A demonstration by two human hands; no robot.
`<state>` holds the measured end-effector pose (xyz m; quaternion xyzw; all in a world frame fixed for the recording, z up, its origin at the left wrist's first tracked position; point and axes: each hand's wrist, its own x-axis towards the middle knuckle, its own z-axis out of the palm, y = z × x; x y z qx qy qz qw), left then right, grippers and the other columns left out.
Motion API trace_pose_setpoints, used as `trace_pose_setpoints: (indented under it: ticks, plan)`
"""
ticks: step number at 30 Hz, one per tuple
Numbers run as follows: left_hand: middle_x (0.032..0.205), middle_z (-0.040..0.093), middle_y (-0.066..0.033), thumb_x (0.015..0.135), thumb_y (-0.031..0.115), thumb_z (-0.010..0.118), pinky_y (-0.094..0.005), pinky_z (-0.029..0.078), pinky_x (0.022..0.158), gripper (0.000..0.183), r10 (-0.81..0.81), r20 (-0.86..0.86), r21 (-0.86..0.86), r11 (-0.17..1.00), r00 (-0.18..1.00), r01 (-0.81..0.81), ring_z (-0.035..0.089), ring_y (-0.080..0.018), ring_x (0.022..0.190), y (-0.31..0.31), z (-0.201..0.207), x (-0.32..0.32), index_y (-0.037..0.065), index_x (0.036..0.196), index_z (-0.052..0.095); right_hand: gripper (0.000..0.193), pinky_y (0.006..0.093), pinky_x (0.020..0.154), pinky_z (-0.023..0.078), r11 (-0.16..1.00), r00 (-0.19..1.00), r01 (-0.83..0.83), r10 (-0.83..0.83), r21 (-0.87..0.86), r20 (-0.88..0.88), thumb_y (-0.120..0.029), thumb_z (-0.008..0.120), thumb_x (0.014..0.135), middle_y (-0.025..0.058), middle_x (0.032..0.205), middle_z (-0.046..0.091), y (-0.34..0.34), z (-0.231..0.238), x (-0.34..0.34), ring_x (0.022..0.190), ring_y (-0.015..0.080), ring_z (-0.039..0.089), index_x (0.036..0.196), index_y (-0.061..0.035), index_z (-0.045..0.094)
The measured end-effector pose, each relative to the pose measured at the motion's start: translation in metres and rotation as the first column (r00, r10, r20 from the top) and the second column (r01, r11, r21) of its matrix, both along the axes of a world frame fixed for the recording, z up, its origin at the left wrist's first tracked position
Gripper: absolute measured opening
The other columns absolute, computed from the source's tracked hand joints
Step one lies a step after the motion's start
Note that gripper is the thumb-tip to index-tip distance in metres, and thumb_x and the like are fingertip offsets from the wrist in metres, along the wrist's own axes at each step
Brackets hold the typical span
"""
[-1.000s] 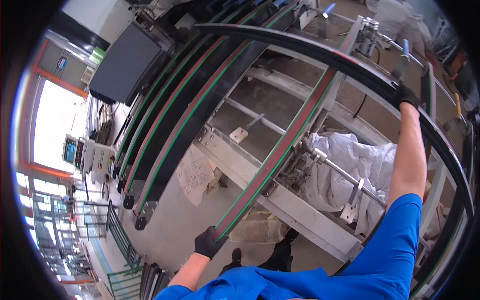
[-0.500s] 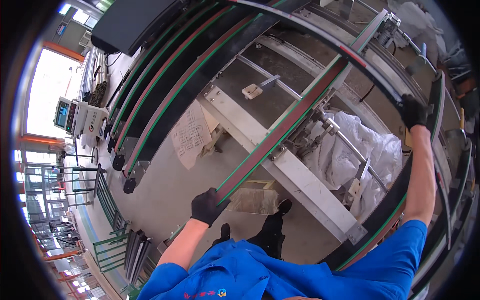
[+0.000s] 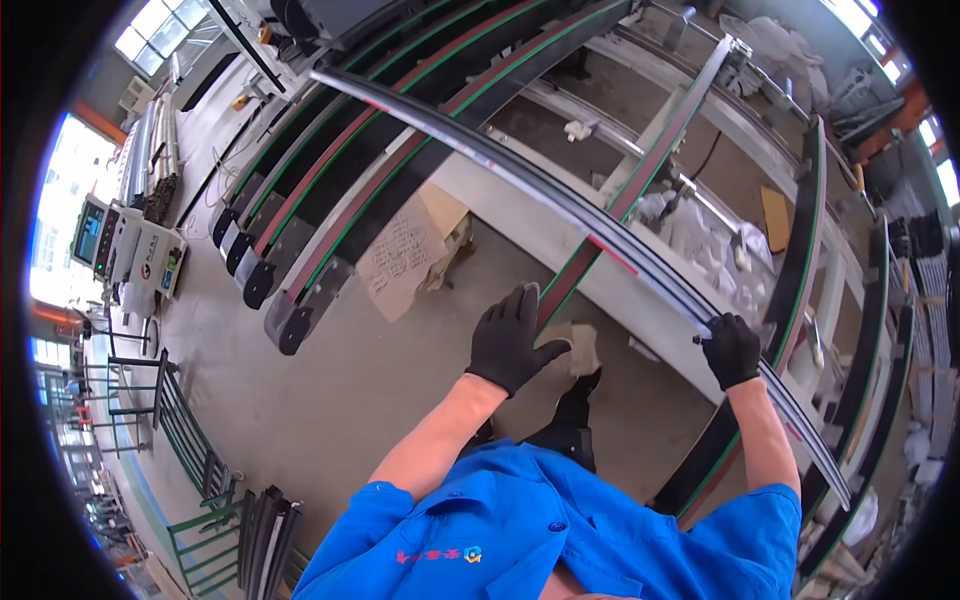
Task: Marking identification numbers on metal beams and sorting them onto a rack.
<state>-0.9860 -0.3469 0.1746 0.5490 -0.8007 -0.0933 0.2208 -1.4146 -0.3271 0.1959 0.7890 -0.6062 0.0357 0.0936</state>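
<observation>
Black work gloves cover both my hands. My right hand (image 3: 733, 350) is closed around a long, slender metal profile (image 3: 655, 262), silvery and dark with red marks. The profile slants across the picture from far left to near right, over several belt-topped rails. My left hand (image 3: 510, 345) is open, fingers up and thumb out to the side. It is at the near end of a rail (image 3: 574, 278) with a brown belt and green edges; whether the fingertips touch it I cannot tell. My left hand is apart from the profile.
More black rails (image 3: 345, 215) with green edges stand at the left. A handwritten cardboard sheet (image 3: 405, 255) is beside them. A control box with a screen (image 3: 92, 235) is at far left, with green metal racks (image 3: 190, 430) nearer. White plastic sheeting (image 3: 705, 245) lies beneath the frame at right.
My right hand has come nearer and leftward with the profile, which now lies lower across the rails. My left hand has opened from its grip on the rail end and moved right and up.
</observation>
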Motion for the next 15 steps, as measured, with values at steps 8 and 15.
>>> trace_pose_setpoints:
  ticks: [8,15]
  plan:
    - [0.144,0.057,-0.0267,0.092,0.062,0.069,-0.0504,0.051,0.104,0.086,0.004,-0.152,0.006,1.0,0.988,-0.003,0.061,-0.0447,0.124,0.12,0.035,0.132,-0.002,0.147,0.051,0.062,0.0473,0.084,0.059,0.969,0.978,0.085,-0.125,0.232,0.165,-0.036,0.096,0.057,0.0118,0.106,0.069,0.148,0.027,0.123,0.105,0.0355,0.066,0.109,-0.0127,0.073]
    - [0.144,0.056,-0.0233,0.092,0.054,0.074,-0.0489,0.05,0.105,0.079,-0.097,-0.157,0.003,0.995,0.983,0.099,0.061,-0.0417,0.125,0.167,0.041,0.134,0.001,0.146,0.052,0.088,0.0469,0.101,0.054,0.702,0.973,0.181,-0.23,0.688,-0.021,-0.063,0.091,0.063,0.0175,0.125,0.071,0.089,0.022,0.124,0.119,0.0376,0.065,0.13,-0.0108,0.067]
